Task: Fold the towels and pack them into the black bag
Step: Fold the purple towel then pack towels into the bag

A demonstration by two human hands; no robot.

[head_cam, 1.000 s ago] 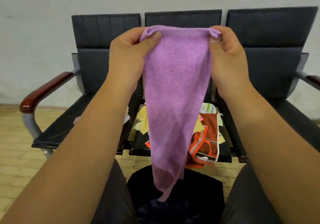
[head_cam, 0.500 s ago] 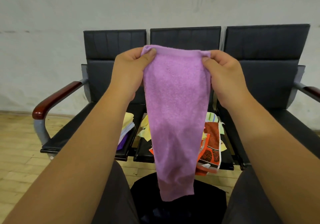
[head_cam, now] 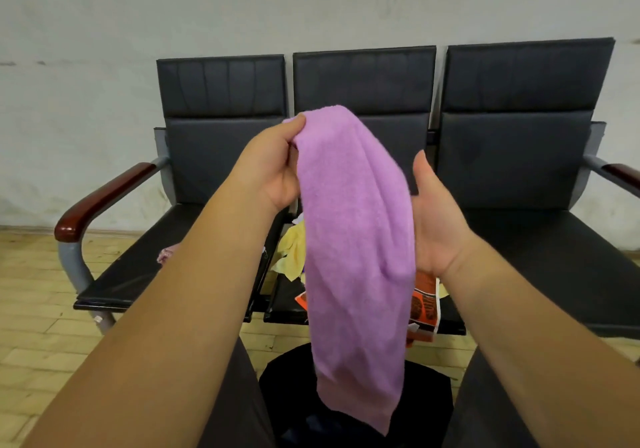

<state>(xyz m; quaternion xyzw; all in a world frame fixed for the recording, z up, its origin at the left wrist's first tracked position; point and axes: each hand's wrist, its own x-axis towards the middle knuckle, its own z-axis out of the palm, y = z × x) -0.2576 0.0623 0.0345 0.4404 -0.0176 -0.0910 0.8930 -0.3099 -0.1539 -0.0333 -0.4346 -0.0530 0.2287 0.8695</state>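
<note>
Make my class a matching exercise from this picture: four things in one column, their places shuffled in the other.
Things:
1 purple towel
2 bag
3 yellow cloth
4 armrest

Places:
A on the floor
B on the middle seat
C in the grip of the left hand
D at the end of the bench

Pairs: 1-C, 2-A, 3-B, 4-D

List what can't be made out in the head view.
Head view:
Right hand: fingers behind the purple towel, grip unclear.
Black bag: inside dark, covered by that towel, cut by the bottom edge.
Seat pile: only a yellow towel and an orange patterned towel peek out; count unknown.
Pink cloth: mostly behind the left forearm.
</note>
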